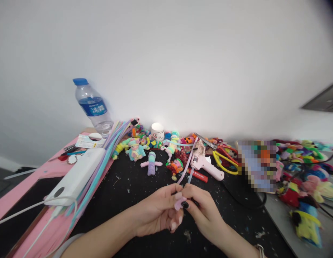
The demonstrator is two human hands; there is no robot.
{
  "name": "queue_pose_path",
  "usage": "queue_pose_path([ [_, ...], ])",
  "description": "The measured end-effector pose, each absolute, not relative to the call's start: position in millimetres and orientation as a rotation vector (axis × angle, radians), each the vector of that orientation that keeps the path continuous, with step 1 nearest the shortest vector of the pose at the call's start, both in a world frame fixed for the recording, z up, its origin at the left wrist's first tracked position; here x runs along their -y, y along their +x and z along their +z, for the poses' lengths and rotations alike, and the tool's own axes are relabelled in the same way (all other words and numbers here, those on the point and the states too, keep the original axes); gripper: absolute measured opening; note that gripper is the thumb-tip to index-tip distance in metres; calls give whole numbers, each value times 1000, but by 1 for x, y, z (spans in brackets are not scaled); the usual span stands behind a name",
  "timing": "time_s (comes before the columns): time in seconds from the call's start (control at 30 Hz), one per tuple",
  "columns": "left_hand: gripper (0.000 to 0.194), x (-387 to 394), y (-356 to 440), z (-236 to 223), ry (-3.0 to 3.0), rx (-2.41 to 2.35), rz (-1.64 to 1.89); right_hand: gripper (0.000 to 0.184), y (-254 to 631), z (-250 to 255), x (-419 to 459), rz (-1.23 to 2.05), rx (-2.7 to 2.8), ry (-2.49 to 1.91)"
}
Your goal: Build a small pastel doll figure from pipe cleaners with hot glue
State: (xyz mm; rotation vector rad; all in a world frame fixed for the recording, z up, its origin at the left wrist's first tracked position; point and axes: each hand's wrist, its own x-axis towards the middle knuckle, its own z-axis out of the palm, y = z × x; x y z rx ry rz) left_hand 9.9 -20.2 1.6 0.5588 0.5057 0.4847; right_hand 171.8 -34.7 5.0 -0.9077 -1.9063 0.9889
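A lilac pipe-cleaner piece (178, 204) is pinched by left hand (159, 210) and right hand (200, 205) — seemingly being shaped; steady fingertip pressure is called for.

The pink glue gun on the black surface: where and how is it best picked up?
The pink glue gun is probably best taken by its handle, the right hand coming from the near side. The handle is slim and sticks out rightward; a yellow loop lies just beyond it, so the near side looks freer.
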Motion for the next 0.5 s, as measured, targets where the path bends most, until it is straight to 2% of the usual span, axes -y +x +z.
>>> queue_pose_path([
  [0.2,25,19,13,0,794,-656,714,27,173,-2,29,1010,1814,-1128],
  [0.4,21,19,13,1,834,-664,757,27,170,-1,28,1151,1756,-1075],
  [0.5,26,19,13,2,938,-681,772,29,171,0,29,1207,1758,-1055],
])
